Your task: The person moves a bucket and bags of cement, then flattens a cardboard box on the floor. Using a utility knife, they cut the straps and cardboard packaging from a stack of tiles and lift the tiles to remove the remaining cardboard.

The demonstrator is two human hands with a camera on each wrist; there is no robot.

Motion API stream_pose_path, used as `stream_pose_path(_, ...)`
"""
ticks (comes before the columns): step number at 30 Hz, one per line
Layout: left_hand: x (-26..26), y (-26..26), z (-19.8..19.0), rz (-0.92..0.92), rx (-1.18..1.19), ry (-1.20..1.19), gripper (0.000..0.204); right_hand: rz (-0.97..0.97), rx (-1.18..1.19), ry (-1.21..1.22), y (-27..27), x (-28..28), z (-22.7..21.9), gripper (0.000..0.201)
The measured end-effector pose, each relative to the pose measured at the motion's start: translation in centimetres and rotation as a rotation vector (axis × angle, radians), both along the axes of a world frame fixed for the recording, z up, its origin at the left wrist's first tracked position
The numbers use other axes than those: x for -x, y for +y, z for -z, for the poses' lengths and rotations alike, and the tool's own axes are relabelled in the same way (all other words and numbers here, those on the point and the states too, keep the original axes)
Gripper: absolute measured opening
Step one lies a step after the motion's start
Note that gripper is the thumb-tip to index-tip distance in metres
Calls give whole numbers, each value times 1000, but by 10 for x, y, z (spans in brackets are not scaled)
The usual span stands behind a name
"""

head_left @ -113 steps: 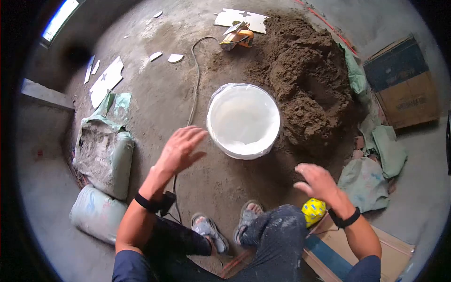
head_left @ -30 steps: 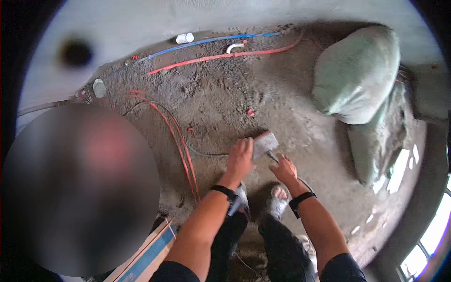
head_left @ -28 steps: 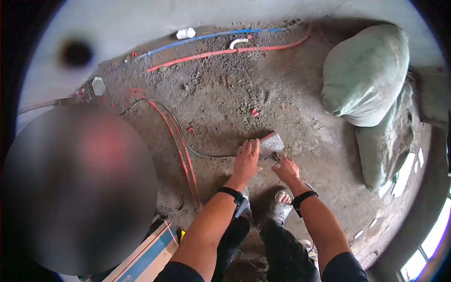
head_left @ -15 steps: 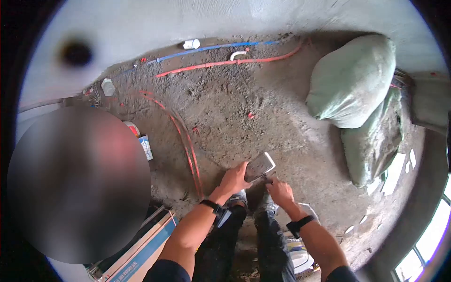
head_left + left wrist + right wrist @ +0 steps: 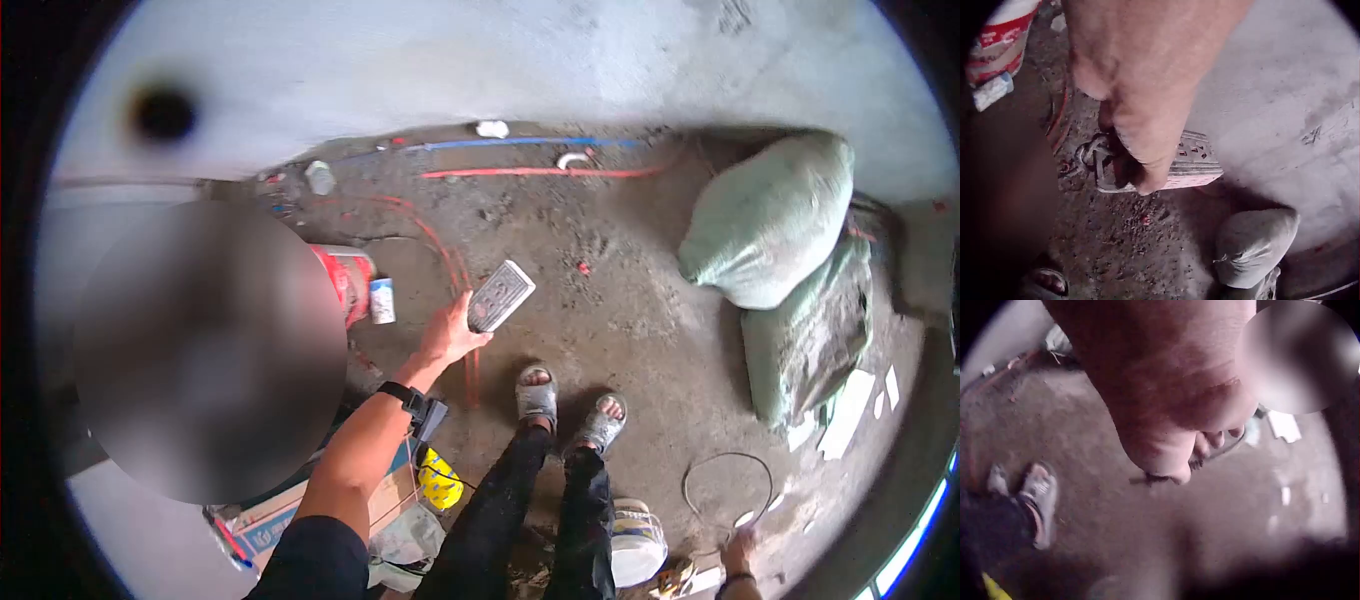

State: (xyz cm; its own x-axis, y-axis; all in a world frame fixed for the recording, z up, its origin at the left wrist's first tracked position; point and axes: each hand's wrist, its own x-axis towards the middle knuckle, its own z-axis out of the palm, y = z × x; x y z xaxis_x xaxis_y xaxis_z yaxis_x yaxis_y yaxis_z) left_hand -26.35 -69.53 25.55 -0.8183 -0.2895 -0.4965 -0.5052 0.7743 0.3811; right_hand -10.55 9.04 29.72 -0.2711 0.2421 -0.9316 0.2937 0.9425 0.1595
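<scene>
grey rectangular block with slots, maybe a power strip (image 5: 503,296), is up in the left hand (image 5: 452,336) in the head view, out in front of the grey sandals (image 5: 537,397) and over the brown dirt floor (image 5: 640,345). right hand (image 5: 741,553) is low at the frame edge, beside a thin dark cable (image 5: 771,490) that bows out in a loop. risks as i judge them from my seat: loop could catch a sandal if a foot steps sideways, or snag on the flat white scraps (image 5: 848,414); a tug could then pull it out of the fingers. block is held near one end, so a loose thumb could let it tip and drop into grit. writing: pale letters on the blue-and-tan cardboard box (image 5: 268,540), too small for me to read; red-and-white bucket (image 5: 348,283) has print i can't make out. no brand i can confirm.

left wrist view: fingers and thumb clamp the block, slots showing on its face; knotted grey cord (image 5: 1093,150) sits at its near end. knot could catch or strain if pulled. no legible text.

right wrist view: fingers curl in, thumb pinching the cable, short dark end (image 5: 1141,480) poking out; too blurred to say if that's a plug. no text i can read.
</scene>
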Motion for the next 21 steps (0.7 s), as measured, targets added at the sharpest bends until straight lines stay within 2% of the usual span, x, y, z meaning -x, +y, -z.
stream_pose_path(1, -2, -2, -13, -50, 4, 23, 82, -327, -78, 42, 49, -28, -8, 83)
stream_pose_path(2, -5, -3, -26, -89, 26, 58, 81, -577, -173, 138, 114, -66, 2, 70)
stream_pose_path(3, -10, -4, -31, -145, 29, 76, 83, -832, -121, 118, 141, -95, 1, 70)
stream_pose_path(4, -6, -5, -49, -166, 7, 86, 84, -413, 130, 69, 126, -65, -19, 75)
stream_pose_path(5, -4, -4, -66, -186, -21, 95, 85, -326, 219, 109, 92, -42, -45, 74)
stream_pose_path(6, -3, -5, -76, -178, -37, 198, 85, -185, 196, 87, 63, -22, -57, 69)
stream_pose_path(7, -1, -8, -84, -163, -52, 301, 84, -92, 212, 151, 7, 8, -79, 65)
stream_pose_path(9, 19, -22, -131, -143, -58, 404, 79, -117, 401, 310, 8, 2, -34, 56)
stream_pose_path(10, 32, -36, -150, -101, -12, 451, 78, -225, 439, 262, -23, 25, -36, 55)
stream_pose_path(11, 42, -51, -167, -62, 32, 494, 77, 157, 533, 248, -79, 50, -63, 58)
stream_pose_path(12, 55, -78, -186, -62, 57, 528, 77, -67, 415, 163, -120, 75, -60, 60)
stream_pose_path(14, 77, -149, -235, -107, 132, 571, 77, 87, 561, 254, -164, 94, -35, 54)
stream_pose_path(17, 84, -271, -333, -183, 311, 511, 78, -24, 476, 217, -277, 154, -97, 51)
stream_pose_path(19, 61, -360, -387, -314, 471, 643, 78, -8, 486, 282, -316, 170, -119, 51)
stream_pose_path(21, 29, -434, -457, -389, 641, 715, 79, -113, 390, 296, -346, 184, -135, 49)
